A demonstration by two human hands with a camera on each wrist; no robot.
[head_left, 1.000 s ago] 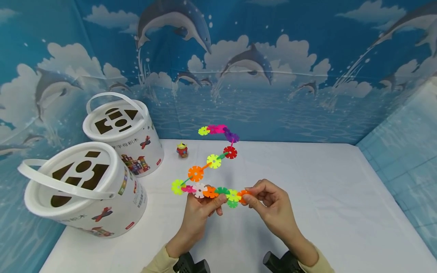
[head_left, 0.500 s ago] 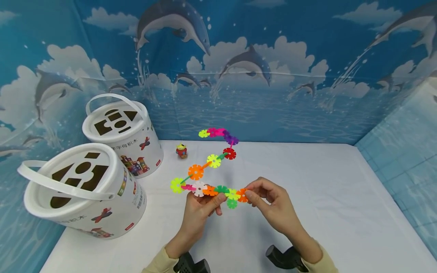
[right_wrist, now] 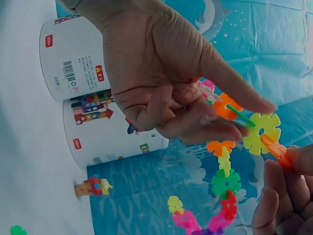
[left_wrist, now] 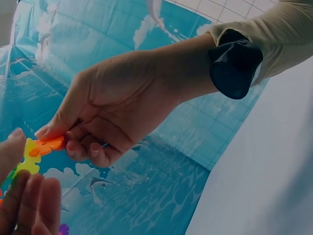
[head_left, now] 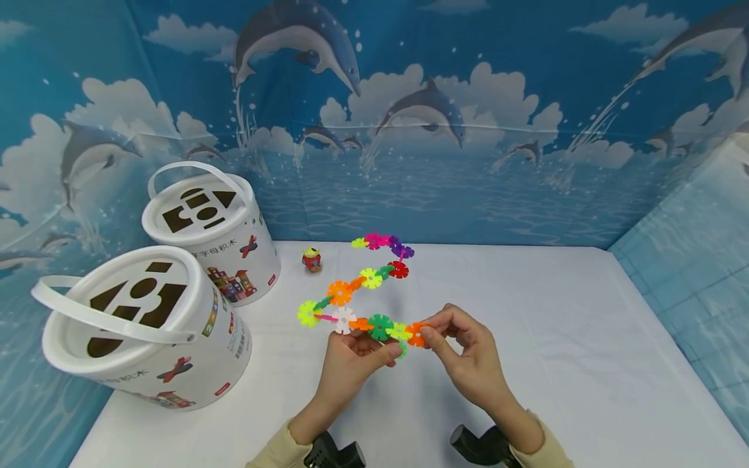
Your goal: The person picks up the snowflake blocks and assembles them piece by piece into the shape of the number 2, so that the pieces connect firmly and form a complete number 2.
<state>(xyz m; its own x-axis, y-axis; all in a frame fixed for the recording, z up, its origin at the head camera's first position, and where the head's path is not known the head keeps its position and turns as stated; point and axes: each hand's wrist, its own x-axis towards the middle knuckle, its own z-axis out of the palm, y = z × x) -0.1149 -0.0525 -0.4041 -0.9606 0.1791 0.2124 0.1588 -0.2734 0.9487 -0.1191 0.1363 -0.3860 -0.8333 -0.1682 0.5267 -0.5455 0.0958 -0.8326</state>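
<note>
A zigzag chain of colourful notched snowflake discs [head_left: 344, 320] is held up over the table, several discs long. My right hand [head_left: 465, 351] pinches the orange disc [head_left: 417, 335] at the near end between thumb and fingers. Below the chain's middle, my left hand [head_left: 351, 364] curls its fingers round it, the thumb tip at a small green disc [head_left: 403, 350] that it partly hides. From the right wrist view, the left thumb lies along the edge of a yellow disc [right_wrist: 254, 142]. The far part of the chain bends back to purple, pink and yellow discs.
Two white lidded buckets [head_left: 225, 383] with shape cutouts and handles stand at the left. A small red and yellow figurine [head_left: 312, 259] is near the table's back edge. A dolphin-print cloth [head_left: 374, 175] hangs behind. In the right wrist view, a green piece [right_wrist: 18, 230] shows at the lower left.
My left hand has slid to the right along the chain, its thumb now lower at the green disc. The chain has turned, its far end dropping and shifting right. The right hand keeps its pinch.
</note>
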